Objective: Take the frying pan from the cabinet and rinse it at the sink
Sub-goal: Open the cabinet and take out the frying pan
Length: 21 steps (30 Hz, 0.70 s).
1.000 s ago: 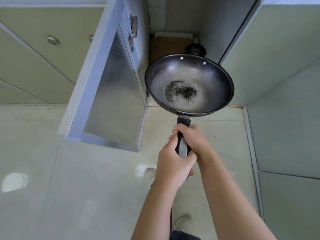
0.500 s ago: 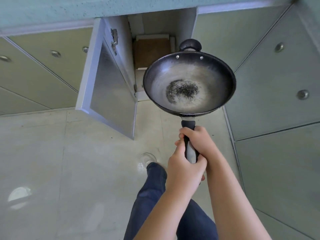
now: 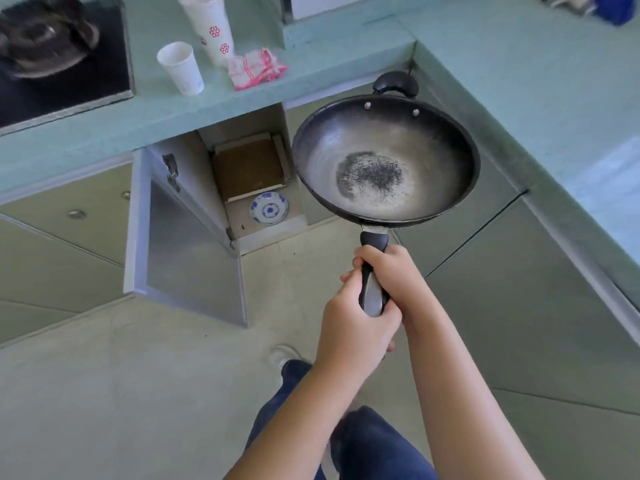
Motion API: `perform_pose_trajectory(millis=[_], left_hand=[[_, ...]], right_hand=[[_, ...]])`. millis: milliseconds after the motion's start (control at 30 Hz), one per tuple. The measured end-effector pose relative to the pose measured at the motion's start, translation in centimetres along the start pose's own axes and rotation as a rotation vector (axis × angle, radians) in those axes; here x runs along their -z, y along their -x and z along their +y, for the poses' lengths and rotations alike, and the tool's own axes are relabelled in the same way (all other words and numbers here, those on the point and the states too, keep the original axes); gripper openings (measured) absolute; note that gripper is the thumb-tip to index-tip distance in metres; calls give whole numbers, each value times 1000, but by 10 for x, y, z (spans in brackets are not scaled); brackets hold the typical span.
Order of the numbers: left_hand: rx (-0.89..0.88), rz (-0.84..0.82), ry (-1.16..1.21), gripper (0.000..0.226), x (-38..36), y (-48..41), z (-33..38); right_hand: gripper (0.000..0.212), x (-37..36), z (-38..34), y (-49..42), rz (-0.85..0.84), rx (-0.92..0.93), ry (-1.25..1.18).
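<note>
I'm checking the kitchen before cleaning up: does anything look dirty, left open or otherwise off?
Two things. The frying pan, held by its handle in the left hand and right hand, has a dark, speckled, burnt-looking patch in the middle of its base. Below the counter, the cabinet door stands wide open.

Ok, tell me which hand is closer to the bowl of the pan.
Right. The right hand grips the handle higher up, just below the bowl of the pan. The left hand grips the handle's end, farther from the bowl.
</note>
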<state>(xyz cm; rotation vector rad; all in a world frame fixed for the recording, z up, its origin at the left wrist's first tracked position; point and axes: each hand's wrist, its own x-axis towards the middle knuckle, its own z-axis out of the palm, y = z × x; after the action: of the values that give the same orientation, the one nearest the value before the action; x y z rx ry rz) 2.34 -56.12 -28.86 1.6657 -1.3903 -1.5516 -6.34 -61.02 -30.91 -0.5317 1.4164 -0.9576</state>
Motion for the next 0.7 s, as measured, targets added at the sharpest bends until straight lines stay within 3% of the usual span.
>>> perform_pose_trajectory(millis=[233, 700], left_hand=[[-138, -155, -56, 47, -25, 0, 57], [-305, -613, -127, 43, -113, -18, 136]], right_hand=[[26, 44, -51, 24, 162, 92, -47], [25, 161, -99, 56, 700, 146, -93]])
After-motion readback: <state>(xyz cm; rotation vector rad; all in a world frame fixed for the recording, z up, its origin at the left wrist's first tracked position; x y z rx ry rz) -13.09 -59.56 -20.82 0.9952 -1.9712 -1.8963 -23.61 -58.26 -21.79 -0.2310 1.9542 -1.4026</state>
